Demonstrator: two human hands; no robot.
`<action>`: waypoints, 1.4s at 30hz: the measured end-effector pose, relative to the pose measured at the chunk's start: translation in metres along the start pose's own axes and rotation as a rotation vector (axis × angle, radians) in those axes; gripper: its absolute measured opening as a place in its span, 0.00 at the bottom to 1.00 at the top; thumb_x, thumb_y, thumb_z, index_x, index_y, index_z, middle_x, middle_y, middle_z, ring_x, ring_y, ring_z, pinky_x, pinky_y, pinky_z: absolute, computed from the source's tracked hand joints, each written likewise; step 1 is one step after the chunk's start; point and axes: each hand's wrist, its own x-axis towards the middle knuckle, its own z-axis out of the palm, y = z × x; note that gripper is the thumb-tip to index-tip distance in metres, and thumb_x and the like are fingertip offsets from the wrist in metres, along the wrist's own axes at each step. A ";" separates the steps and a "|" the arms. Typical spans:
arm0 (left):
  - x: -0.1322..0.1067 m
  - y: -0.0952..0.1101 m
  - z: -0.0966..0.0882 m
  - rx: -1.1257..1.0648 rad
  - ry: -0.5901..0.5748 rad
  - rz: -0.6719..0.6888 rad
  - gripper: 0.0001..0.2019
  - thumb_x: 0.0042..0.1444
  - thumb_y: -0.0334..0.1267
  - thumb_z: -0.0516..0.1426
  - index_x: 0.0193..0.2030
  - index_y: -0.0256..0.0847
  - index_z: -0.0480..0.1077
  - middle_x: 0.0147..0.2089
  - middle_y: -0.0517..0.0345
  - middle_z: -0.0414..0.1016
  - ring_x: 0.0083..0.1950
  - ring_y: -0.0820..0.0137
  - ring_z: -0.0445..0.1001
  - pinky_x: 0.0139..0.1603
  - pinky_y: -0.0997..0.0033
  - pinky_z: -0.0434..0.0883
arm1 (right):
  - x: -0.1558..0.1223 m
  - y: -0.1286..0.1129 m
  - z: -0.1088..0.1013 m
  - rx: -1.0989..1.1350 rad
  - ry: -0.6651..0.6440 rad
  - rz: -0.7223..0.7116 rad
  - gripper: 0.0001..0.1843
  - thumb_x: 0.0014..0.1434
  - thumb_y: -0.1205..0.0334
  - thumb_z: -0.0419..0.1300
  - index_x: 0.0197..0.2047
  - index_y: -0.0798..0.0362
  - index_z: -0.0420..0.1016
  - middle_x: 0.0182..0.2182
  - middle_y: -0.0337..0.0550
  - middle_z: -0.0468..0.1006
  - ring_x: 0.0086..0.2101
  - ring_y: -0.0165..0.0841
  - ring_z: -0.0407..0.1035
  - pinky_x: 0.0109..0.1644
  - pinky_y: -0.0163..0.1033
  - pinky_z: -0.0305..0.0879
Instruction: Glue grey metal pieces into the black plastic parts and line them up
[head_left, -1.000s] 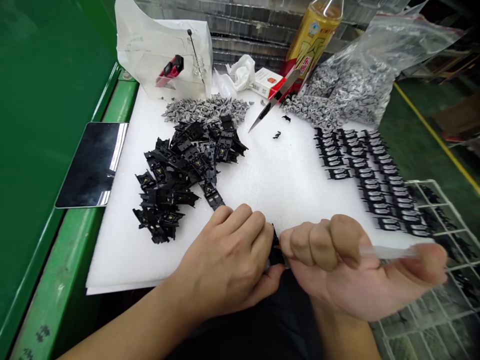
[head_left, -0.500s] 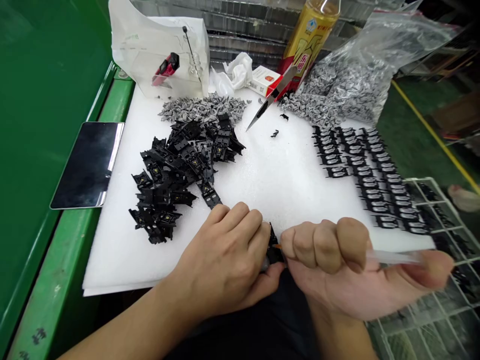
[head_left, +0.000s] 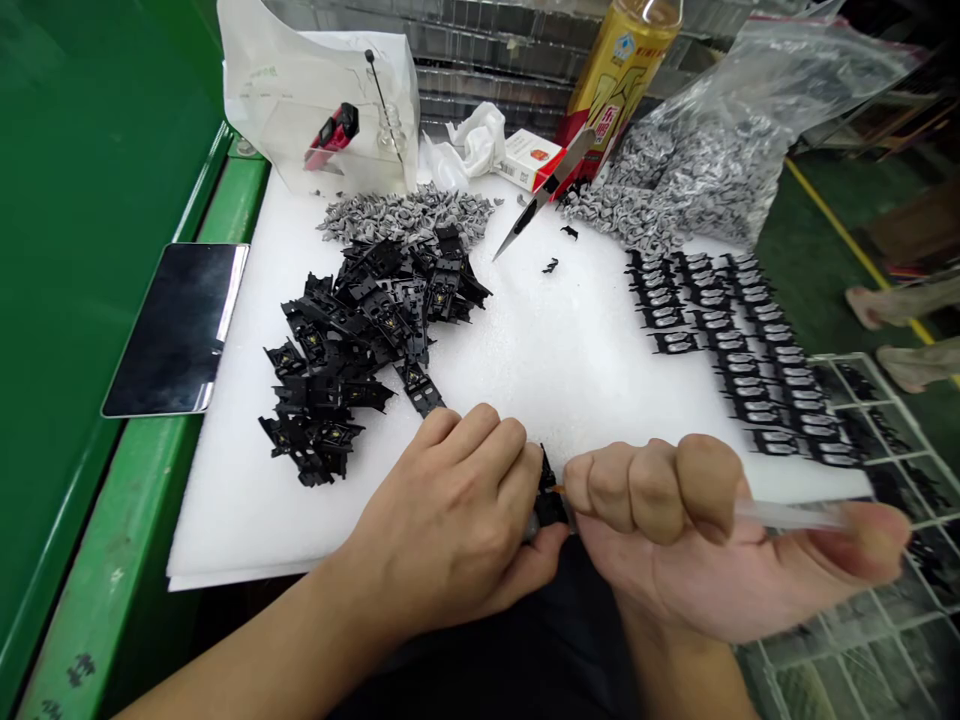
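Black plastic part (head_left: pixel 551 505) in left hand (head_left: pixel 442 510)

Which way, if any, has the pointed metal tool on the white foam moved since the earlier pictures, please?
No move: the pointed metal tool lies as before against the pile of black plastic parts.

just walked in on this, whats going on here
A person at a white foam sheet is working with bare hands. The left hand grips a small black plastic part, and the right hand holds a clear plastic tube with its orange tip at the part. A heap of black parts lies to the left, neat rows of black parts to the right.
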 end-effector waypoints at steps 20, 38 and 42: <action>-0.009 0.001 0.004 0.057 0.057 -0.040 0.15 0.62 0.48 0.64 0.47 0.40 0.72 0.41 0.57 0.70 0.42 0.61 0.65 0.41 0.57 0.60 | 0.104 -0.017 0.028 -0.652 -0.138 0.025 0.29 0.71 0.32 0.47 0.40 0.46 0.77 0.45 0.47 0.80 0.53 0.47 0.71 0.59 0.54 0.66; -0.011 -0.019 0.036 0.339 0.317 0.091 0.29 0.67 0.68 0.56 0.34 0.42 0.65 0.32 0.59 0.66 0.35 0.66 0.64 0.34 0.60 0.53 | 0.265 0.007 0.007 -1.819 -0.137 -0.089 0.19 0.72 0.53 0.64 0.61 0.52 0.76 0.58 0.50 0.78 0.52 0.41 0.77 0.55 0.53 0.78; -0.010 -0.019 0.041 0.358 0.338 0.076 0.30 0.68 0.70 0.53 0.34 0.42 0.65 0.32 0.59 0.66 0.34 0.66 0.64 0.33 0.60 0.52 | 0.240 -0.017 -0.001 -1.799 -0.100 -0.144 0.15 0.73 0.54 0.63 0.57 0.53 0.77 0.53 0.48 0.81 0.47 0.38 0.78 0.52 0.50 0.78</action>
